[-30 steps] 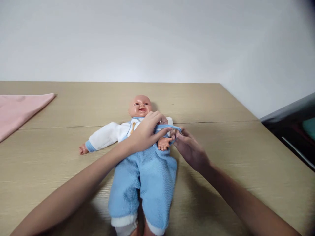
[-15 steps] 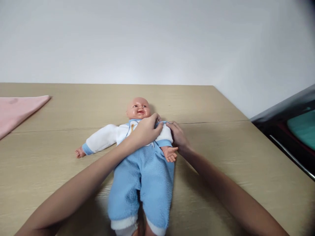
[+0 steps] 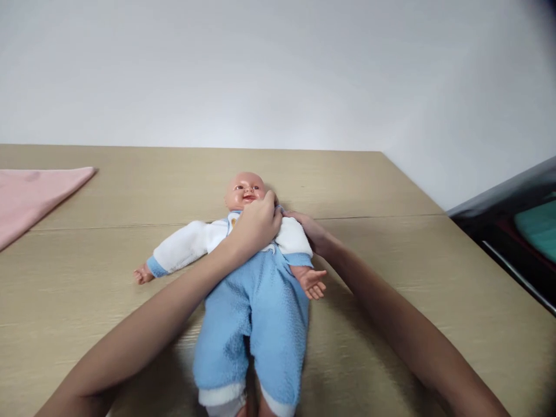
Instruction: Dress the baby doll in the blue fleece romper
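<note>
A baby doll (image 3: 244, 190) lies face up on the wooden table (image 3: 391, 278). It wears a blue fleece romper (image 3: 256, 313) with white sleeves. My left hand (image 3: 256, 225) rests on the doll's chest just under the chin, fingers curled onto the collar of the romper. My right hand (image 3: 309, 227) is at the doll's shoulder on the right side, mostly hidden behind the white sleeve, fingers tucked at the collar. The doll's arm on that side lies down along its body with its hand (image 3: 315, 282) open.
A folded pink cloth (image 3: 30, 197) lies at the table's far left. A dark piece of furniture with a teal item (image 3: 536, 226) stands off the table's right edge. A white wall runs behind.
Both my hands moved up from the doll's wrist to its collar and shoulder. The sleeve is now drawn over the doll's arm, which dropped down beside its body.
</note>
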{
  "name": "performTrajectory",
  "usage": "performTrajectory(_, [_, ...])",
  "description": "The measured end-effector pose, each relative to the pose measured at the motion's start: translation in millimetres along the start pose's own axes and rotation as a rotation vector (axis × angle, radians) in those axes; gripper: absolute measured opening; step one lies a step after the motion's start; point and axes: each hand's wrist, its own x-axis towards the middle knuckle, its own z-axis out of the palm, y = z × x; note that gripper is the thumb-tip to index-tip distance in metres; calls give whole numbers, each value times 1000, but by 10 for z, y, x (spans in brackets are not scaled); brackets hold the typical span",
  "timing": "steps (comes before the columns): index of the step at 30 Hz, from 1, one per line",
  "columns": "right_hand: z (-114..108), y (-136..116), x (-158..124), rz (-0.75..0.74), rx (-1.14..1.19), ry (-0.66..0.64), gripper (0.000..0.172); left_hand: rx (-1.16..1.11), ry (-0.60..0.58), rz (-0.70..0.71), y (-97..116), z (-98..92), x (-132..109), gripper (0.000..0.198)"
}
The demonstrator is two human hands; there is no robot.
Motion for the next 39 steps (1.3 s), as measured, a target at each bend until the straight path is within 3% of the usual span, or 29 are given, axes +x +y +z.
performTrajectory(2, [-10, -39, -108, -32, -35, 62, 29, -22, 10, 16, -20, 0, -4, 21])
performTrajectory(4, [-44, -125, -305, -73, -158, 85, 54, -30, 17, 42, -40, 2, -10, 26])
performTrajectory(6, [-103, -280, -542, -94, -478, 10, 83, -1, 8, 66, -48, 1, -19, 21])
performTrajectory(7, [-142, -379, -653, -93, -682, -59, 82, 24, 3, 69, -47, 0, -24, 19])
performTrajectory(9, [-233, -592, -821, -112, -1038, -80, 56, 76, 6, 51, -36, -1, -39, 21])
performTrajectory(11, [-328, -773, -901, -89, -1219, -143, 35, 111, 16, 30, -18, 3, -55, 26])
performTrajectory(14, [-453, -904, -907, -38, -1240, -250, 34, 103, 15, 39, -2, 24, -79, 28])
performTrajectory(19, [-630, -815, -870, -12, -1193, -277, 59, -94, 32, 141, -37, -9, -182, 19])
performTrajectory(23, [-733, -622, -871, -204, -1156, -170, 55, -123, 84, 298, -121, -175, -417, 24])
performTrajectory(27, [-781, -416, -847, -262, -1118, -83, 51, -167, 180, 298, -299, -330, -696, 20])
performTrajectory(34, [-884, -196, -787, -326, -1145, 10, 49, -226, 267, 332, -681, -314, -1031, 11])
performTrajectory(37, [-743, -71, -912, -528, -1223, 198, 48, -200, 405, 244, -785, -243, -1200, 8])
performTrajectory(39, [-553, 31, -1050, -713, -1253, 319, 43, -194, 427, 142, -821, -201, -1340, 7])
